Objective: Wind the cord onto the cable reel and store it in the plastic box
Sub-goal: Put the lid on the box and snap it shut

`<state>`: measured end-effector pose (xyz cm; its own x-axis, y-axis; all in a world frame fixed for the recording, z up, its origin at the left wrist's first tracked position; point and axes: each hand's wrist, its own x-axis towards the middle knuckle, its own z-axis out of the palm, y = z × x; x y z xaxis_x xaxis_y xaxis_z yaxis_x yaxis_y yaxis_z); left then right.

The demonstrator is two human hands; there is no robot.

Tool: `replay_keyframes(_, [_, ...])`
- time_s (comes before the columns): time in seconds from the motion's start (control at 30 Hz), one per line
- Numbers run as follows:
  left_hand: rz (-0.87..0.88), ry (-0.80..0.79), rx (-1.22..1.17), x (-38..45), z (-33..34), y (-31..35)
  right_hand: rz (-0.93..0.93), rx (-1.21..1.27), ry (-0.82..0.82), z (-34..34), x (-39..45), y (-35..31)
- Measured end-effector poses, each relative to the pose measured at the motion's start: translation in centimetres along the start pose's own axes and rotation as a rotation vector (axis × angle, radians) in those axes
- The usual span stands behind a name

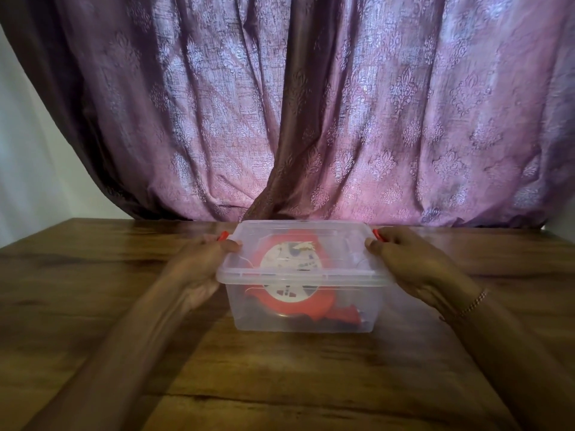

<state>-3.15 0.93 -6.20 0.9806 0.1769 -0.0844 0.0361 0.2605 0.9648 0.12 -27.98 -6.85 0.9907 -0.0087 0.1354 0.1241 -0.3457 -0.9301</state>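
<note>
A clear plastic box (pixel 249 312) stands in the middle of the wooden table with its clear lid (pixel 342 244) on top. Inside it lies the red cable reel (pixel 314 309) with a round white label, seen through the walls and lid. My left hand (pixel 202 262) grips the box's left end, thumb on the lid, fingers over the red left latch (pixel 222 236). My right hand (pixel 407 259) grips the right end the same way, at the red right latch (pixel 377 234). The cord itself cannot be made out.
The wooden table (pixel 93 290) reaches to a purple patterned curtain (pixel 311 104) hanging just behind the box. A pale wall (pixel 28 169) shows at the far left. A thin bracelet (pixel 474 303) circles my right wrist.
</note>
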Motion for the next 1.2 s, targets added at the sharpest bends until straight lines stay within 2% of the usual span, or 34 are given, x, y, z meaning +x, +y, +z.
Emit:
replay_keyframes(0.23, [0.020, 0.021, 0.047, 0.0, 0.0, -0.1, -0.028, 0.116, -0.027, -0.2, 0.3, 0.9])
replay_keyframes(0.43, [0.206, 0.075, 0.200, 0.4, 0.2, -0.4, -0.019, 0.218, -0.024, -0.2, 0.6, 1.5])
replay_keyframes(0.53, [0.217, 0.100, 0.209, 0.7, 0.1, -0.8, -0.004, 0.288, -0.002, 0.1, 0.4, 1.6])
replay_keyframes(0.67, [0.235, 0.101, 0.213, 0.5, -0.6, -1.4, -0.007, 0.473, -0.119, 0.5, -0.5, 1.7])
replay_keyframes(0.77, [0.199, -0.010, 0.221, -0.5, -1.4, -1.7, -0.043, 0.451, 0.068, 2.2, -0.6, 2.1])
replay_keyframes(0.87, [0.182, -0.026, 0.158, -1.2, -3.6, -1.6, -0.082, 0.361, 0.200, 4.5, -0.1, 1.7])
replay_keyframes(0.93, [0.156, 0.031, 0.170, -1.4, -5.4, -1.0, -0.125, 0.325, 0.176, 6.3, 0.2, 0.7])
replay_keyframes(1.07, [0.125, 0.305, 0.259, -1.1, -9.7, -0.1, -0.196, 0.323, 0.082, 11.2, 1.3, -1.1])
replay_keyframes(1.2, [0.099, 0.410, 0.224, -1.9, -14.9, 0.6, -0.194, 0.331, -0.067, 17.0, 2.8, -3.6])
